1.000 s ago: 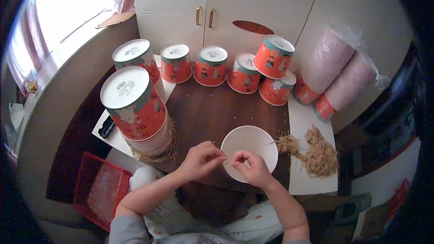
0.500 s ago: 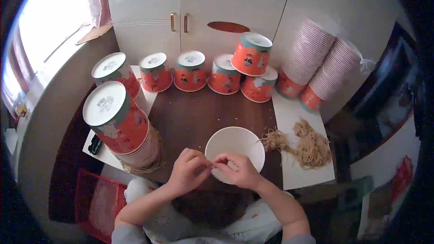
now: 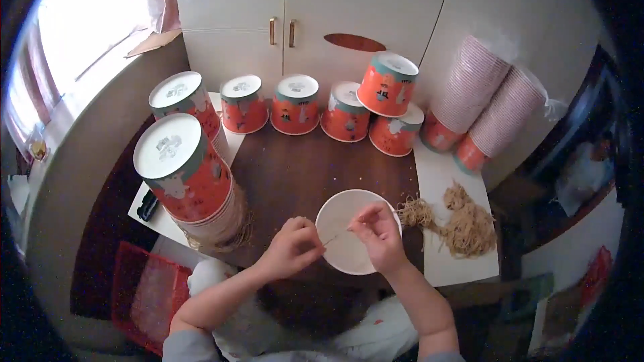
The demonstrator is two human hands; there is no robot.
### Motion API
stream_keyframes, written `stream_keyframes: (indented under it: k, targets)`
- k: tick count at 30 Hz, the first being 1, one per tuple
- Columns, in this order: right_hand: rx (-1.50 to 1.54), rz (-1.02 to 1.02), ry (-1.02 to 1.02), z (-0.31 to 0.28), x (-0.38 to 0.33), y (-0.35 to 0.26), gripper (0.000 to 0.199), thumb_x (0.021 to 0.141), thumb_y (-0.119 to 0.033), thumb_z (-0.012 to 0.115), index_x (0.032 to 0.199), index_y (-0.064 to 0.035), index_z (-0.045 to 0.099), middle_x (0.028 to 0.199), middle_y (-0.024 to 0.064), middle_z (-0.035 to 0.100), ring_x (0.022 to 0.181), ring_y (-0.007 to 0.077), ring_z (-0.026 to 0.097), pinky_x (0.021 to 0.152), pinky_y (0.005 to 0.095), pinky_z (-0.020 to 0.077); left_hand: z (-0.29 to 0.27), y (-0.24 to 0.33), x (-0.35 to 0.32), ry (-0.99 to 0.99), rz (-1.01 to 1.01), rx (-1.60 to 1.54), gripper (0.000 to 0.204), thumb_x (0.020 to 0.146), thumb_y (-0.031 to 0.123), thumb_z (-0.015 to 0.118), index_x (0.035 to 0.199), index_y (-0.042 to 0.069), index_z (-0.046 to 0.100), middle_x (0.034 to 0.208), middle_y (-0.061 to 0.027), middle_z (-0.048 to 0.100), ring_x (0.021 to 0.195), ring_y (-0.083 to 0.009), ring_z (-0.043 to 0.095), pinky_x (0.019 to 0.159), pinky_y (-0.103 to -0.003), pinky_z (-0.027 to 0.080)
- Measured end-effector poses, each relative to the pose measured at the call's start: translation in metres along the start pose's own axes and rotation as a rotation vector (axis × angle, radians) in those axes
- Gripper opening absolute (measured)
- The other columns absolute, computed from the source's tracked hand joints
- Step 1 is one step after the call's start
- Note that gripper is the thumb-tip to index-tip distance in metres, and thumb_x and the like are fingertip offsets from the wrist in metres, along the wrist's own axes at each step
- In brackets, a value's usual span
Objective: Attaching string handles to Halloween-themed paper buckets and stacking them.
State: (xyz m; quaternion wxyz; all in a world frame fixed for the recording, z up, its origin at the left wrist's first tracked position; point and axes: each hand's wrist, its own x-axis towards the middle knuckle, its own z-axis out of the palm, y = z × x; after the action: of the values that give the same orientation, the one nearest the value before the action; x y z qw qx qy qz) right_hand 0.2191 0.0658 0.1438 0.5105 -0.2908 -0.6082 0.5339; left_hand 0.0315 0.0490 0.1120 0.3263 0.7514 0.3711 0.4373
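My left hand [image 3: 293, 250] pinches a thin tan strand of twine [image 3: 331, 239] at the near left of a white paper bucket [image 3: 355, 266]. The strand slants toward my right hand [image 3: 380, 236], whose thumb and fingertips are pinched together over the bucket; it gets too faint to follow all the way. The bucket stands mouth up on the dark table [image 3: 302, 171], its inside facing me. Just right of its rim lies a small tangle of twine [image 3: 414, 212], joined to a larger tan heap [image 3: 466, 224] on a white board.
Upside-down orange paper buckets [image 3: 295, 110] line the back, one [image 3: 389, 87] stacked on others. At left a taller stack [image 3: 194, 181] has twine around its base. Nested buckets in clear plastic [image 3: 469, 87] lean at the back right. A red basket [image 3: 144, 295] sits low left.
My hands have moved apart, the right one rising over the bucket's right side, and the strand now shows between them. The whole view has shifted slightly.
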Motion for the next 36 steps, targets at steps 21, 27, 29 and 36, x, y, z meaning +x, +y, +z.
stream_keyframes:
  k: [21,27,29,36]
  targets:
    - [-0.169,0.033,-0.138,0.000,0.000,0.002,0.016,0.078,0.001,0.055,0.089,-0.0034,0.045,0.084,0.0028,0.051,0.082,0.0098,0.050,0.075,0.0238,0.0411,0.002,0.019,0.005,0.108,0.104,0.137,0.015,0.065,0.009,0.069,0.076,0.008,0.059,0.083,-0.0050,0.054,0.081,-0.0211,0.050,0.071,-0.031,0.042]
    - [0.019,0.037,-0.044,0.005,0.000,0.004,0.015,0.079,0.002,0.054,0.087,-0.0060,0.044,0.081,0.0033,0.052,0.077,0.0107,0.052,0.074,0.0249,0.0422,-0.008,0.024,0.006,0.053,0.089,0.172,0.012,0.066,0.008,0.067,0.073,0.008,0.058,0.081,-0.0044,0.054,0.079,-0.0212,0.050,0.072,-0.031,0.040]
    - [0.131,0.074,0.044,0.003,0.002,0.004,0.016,0.079,0.001,0.054,0.086,-0.0073,0.043,0.079,0.0033,0.053,0.076,0.0115,0.052,0.073,0.0252,0.0426,-0.010,0.021,0.004,0.033,0.090,0.186,0.012,0.066,0.009,0.067,0.074,0.008,0.058,0.081,-0.0044,0.053,0.080,-0.0215,0.049,0.072,-0.031,0.040]
    - [0.360,-0.009,0.216,-0.010,0.015,-0.009,0.015,0.080,0.002,0.049,0.086,-0.0090,0.043,0.076,0.0027,0.050,0.072,0.0117,0.048,0.068,0.0247,0.0365,-0.006,0.011,0.002,-0.180,0.059,0.202,0.011,0.067,0.012,0.067,0.075,0.009,0.060,0.086,-0.0058,0.048,0.085,-0.0234,0.043,0.074,-0.032,0.039]
